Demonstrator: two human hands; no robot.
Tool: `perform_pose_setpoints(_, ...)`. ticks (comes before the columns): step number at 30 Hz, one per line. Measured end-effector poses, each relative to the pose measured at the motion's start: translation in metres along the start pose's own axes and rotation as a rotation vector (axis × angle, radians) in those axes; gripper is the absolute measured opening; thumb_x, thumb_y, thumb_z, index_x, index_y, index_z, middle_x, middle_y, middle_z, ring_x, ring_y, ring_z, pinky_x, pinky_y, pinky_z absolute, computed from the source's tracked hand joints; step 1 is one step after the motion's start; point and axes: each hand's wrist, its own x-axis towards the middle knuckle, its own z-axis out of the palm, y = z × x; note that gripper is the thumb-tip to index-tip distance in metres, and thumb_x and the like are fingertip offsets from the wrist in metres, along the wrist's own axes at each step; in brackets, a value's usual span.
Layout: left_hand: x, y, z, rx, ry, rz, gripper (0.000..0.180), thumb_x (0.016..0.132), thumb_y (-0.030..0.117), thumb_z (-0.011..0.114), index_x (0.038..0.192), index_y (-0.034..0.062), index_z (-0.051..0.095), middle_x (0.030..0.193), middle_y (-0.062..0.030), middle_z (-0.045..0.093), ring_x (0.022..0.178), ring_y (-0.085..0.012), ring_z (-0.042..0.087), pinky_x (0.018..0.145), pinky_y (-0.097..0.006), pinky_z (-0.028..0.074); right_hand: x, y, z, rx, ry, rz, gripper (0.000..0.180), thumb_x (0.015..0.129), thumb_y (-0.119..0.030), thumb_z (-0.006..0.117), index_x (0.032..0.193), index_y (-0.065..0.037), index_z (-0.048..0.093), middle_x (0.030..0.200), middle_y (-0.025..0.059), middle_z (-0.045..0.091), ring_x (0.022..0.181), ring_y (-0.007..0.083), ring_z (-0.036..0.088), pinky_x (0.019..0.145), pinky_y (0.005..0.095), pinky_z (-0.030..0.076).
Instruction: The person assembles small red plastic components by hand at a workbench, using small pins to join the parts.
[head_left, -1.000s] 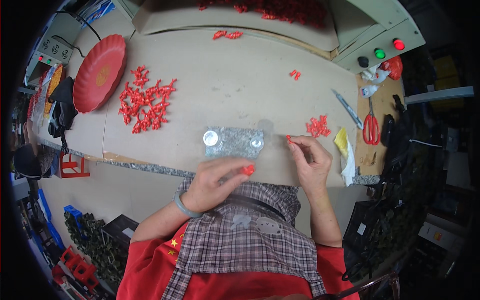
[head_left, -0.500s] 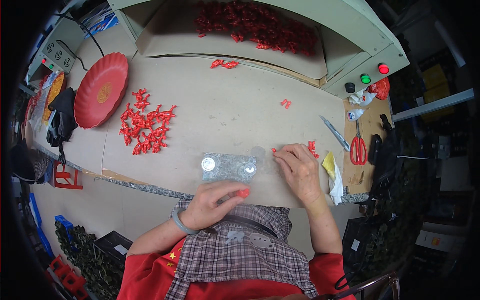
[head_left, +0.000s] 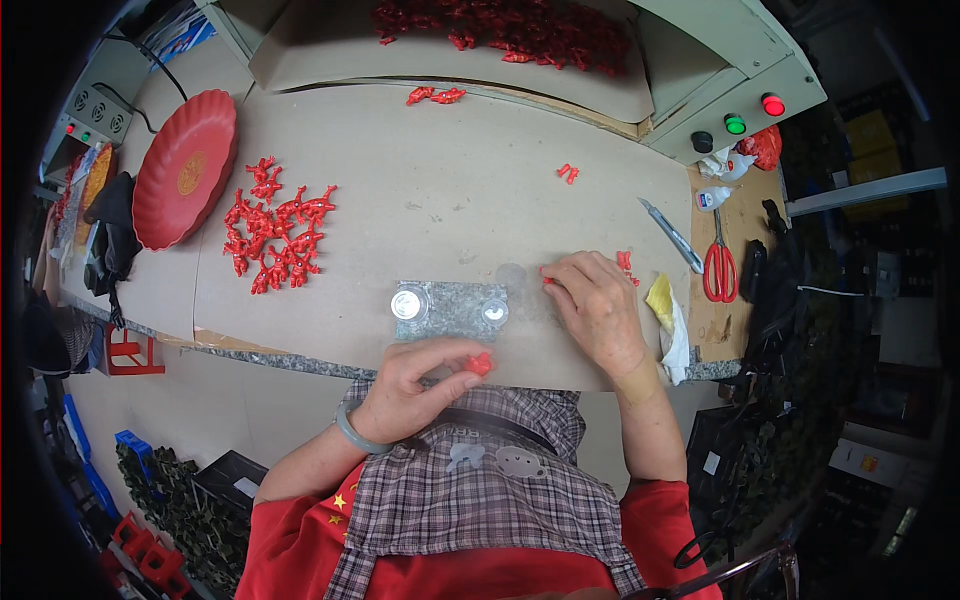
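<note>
My left hand [head_left: 405, 388], closed in a pinch, has a small red plastic piece [head_left: 480, 364] between thumb and fingertips at the bench's front edge. To the right, my right hand [head_left: 598, 305] pinches a smaller red bit [head_left: 546, 274] just above the bench top. Between and beyond the hands lies a grey speckled slab [head_left: 452, 308] bearing two round dishes, the left dish [head_left: 406, 305] larger than the right dish [head_left: 494, 312]. Small red parts [head_left: 627, 266] lie beside my right hand. A pair of red pieces [head_left: 568, 173] rests farther back.
At left, a cluster of red figurines [head_left: 275, 235] sits by a red scalloped tray [head_left: 190, 150]. More red figurines [head_left: 510, 30] are heaped inside the pale machine [head_left: 720, 50]. At right lie a utility knife [head_left: 670, 235], red-handled scissors [head_left: 719, 272], a white-and-yellow cloth [head_left: 672, 335] and a small bottle [head_left: 712, 198].
The whole view has shifted, so the bench sits higher in the picture. Both hands keep their pinches; the red piece in my left hand appears slightly turned.
</note>
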Motion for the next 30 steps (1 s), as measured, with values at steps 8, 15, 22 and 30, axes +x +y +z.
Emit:
perform_pose_setpoints(8, -0.008, -0.004, 0.003, -0.103, -0.025, -0.053, 0.024, 0.092, -0.002, 0.067, 0.116, -0.0034, 0.065, 0.107, -0.0160, 0.072, 0.097, -0.0230, 0.071, 0.088, -0.035, 0.059, 0.026, 0.037, 0.006, 0.093, 0.448, 0.203, 0.013, 0.085, 0.000, 0.069, 0.097, -0.002, 0.072, 0.092, 0.0117, 0.071, 0.077, 0.0275, 0.067, 0.068, 0.0340, 0.053)
perform_pose_setpoints(15, -0.007, -0.009, 0.003, -0.094, -0.041, -0.060, 0.023, 0.093, -0.002, 0.066, 0.116, -0.0033, 0.065, 0.108, -0.0162, 0.071, 0.099, -0.0234, 0.071, 0.089, -0.036, 0.060, 0.004, 0.032, -0.033, 0.028, 0.209, 0.280, 0.010, 0.084, 0.000, 0.070, 0.094, -0.001, 0.072, 0.092, 0.0107, 0.068, 0.080, 0.0259, 0.066, 0.070, 0.0362, 0.053)
perform_pose_setpoints(22, -0.008, -0.011, 0.008, -0.131, 0.040, -0.058, 0.026, 0.089, 0.002, 0.071, 0.115, 0.0010, 0.068, 0.101, -0.0111, 0.073, 0.088, -0.0170, 0.071, 0.079, -0.028, 0.056, -0.012, 0.009, -0.026, -0.155, 0.052, 0.235, 0.009, 0.080, -0.001, 0.074, 0.088, -0.002, 0.071, 0.093, 0.0097, 0.059, 0.088, 0.0291, 0.063, 0.076, 0.0406, 0.053)
perform_pose_setpoints(30, -0.008, -0.005, 0.005, -0.078, -0.050, -0.066, 0.025, 0.093, -0.001, 0.066, 0.118, -0.0015, 0.065, 0.108, -0.0154, 0.072, 0.096, -0.0213, 0.072, 0.085, -0.032, 0.058, -0.019, 0.005, -0.018, 0.002, 0.107, 0.172, 0.010, 0.081, 0.000, 0.072, 0.090, -0.001, 0.068, 0.091, 0.0108, 0.061, 0.084, 0.0291, 0.064, 0.074, 0.0380, 0.053)
